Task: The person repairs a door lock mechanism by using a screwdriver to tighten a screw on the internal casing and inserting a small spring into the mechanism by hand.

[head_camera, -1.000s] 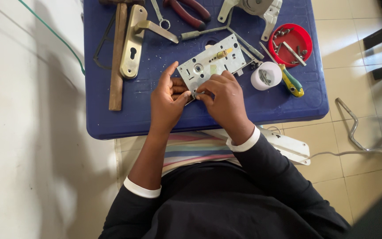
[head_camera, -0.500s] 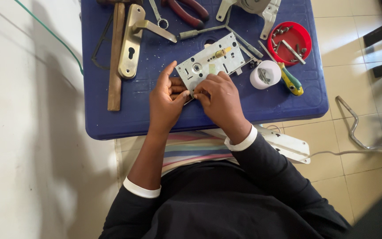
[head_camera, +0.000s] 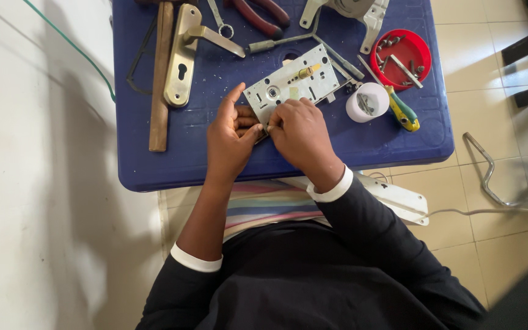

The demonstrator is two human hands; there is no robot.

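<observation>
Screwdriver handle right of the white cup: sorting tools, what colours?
Green and yellow screwdriver handle, seen in the head view.

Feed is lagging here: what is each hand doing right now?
Left hand: closed on the near edge of the lock case.
Right hand: fingers pinched at the same edge; what they hold is hidden.

Bare blue bench (head_camera: 172, 165) lies open along the near edge left of the left hand (head_camera: 230, 137), while the white cup (head_camera: 366, 102), screwdriver (head_camera: 402, 111) and red dish (head_camera: 400, 58) crowd the far right.

Black sleeves, white cuffs, striped shirt
</observation>
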